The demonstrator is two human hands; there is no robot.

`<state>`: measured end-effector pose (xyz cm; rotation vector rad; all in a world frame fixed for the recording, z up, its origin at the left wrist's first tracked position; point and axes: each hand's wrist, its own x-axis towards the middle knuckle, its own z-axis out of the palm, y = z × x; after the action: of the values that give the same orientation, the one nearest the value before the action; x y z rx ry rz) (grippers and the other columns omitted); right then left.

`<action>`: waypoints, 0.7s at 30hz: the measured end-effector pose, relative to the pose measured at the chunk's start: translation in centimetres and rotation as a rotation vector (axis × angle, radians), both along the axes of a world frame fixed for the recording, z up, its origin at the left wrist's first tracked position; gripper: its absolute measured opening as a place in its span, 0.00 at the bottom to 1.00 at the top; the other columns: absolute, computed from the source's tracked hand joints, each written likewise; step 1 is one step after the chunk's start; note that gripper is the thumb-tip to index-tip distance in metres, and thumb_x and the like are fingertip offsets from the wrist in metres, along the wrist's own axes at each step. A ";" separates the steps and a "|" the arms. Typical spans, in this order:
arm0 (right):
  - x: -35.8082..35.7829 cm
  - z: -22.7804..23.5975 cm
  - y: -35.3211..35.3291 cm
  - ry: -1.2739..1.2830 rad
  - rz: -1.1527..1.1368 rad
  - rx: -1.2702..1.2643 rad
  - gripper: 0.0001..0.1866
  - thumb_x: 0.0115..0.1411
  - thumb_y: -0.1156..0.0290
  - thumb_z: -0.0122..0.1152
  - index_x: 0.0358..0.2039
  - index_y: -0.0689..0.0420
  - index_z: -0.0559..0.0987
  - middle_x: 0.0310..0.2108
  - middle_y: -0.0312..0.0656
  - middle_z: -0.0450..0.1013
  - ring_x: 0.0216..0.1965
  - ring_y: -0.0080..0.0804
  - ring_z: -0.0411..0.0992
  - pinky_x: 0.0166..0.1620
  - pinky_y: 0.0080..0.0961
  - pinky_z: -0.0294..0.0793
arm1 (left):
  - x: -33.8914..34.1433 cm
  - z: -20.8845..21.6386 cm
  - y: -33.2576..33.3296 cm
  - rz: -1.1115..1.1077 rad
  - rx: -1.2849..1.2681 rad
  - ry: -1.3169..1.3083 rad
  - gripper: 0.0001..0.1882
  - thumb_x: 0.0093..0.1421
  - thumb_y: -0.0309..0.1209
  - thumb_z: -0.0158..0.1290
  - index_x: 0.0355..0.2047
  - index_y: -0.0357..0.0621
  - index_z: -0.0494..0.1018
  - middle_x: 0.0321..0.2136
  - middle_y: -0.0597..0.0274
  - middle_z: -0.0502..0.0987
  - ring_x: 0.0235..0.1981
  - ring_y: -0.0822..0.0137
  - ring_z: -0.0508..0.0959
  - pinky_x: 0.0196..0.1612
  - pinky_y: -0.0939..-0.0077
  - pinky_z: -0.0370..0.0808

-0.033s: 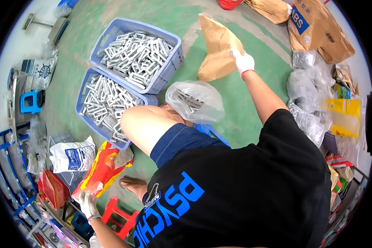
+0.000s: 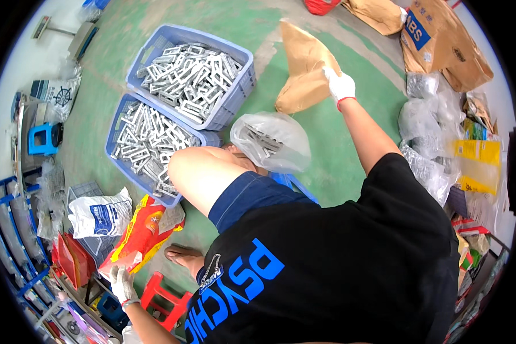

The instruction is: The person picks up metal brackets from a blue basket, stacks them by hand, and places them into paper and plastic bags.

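In a white glove with a red cuff, my right hand (image 2: 341, 85) grips the right edge of a brown paper bag (image 2: 303, 69). The bag stands creased and partly folded above the green floor. Down at the lower left, my left hand (image 2: 122, 284), also gloved, closes on the end of a red and yellow bag (image 2: 139, 234); its fingertips are partly hidden. Near my knee a translucent plastic bag (image 2: 295, 140) stands with its mouth spread, grey metal pieces (image 2: 265, 143) inside. Two blue crates (image 2: 245, 86) heaped with rectangular silvery metal frames (image 2: 192, 74) sit side by side ahead of me.
A white and blue sack (image 2: 100, 215) lies on a grey crate at the left, beside blue racks (image 2: 17, 246). A red stool (image 2: 165, 301) stands near my left forearm. Wrapped plastic bundles (image 2: 421, 123) and large brown paper sacks (image 2: 441, 43) line the right wall.
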<state>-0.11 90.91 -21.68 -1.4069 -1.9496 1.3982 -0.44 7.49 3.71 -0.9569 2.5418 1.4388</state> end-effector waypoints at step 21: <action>-0.7 21.9 -2.6 0.343 0.481 0.296 0.10 0.57 0.69 0.64 0.35 0.63 0.83 0.32 0.35 0.78 0.34 0.22 0.74 0.37 0.20 0.73 | -2.7 0.8 11.9 -0.194 0.073 -0.058 0.28 0.59 0.31 0.58 0.58 0.37 0.66 0.49 0.56 0.72 0.43 0.66 0.76 0.42 0.75 0.77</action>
<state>-0.80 88.35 0.22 -0.5431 -2.2202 1.3499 -3.11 19.41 4.53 -0.7079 2.4448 1.4156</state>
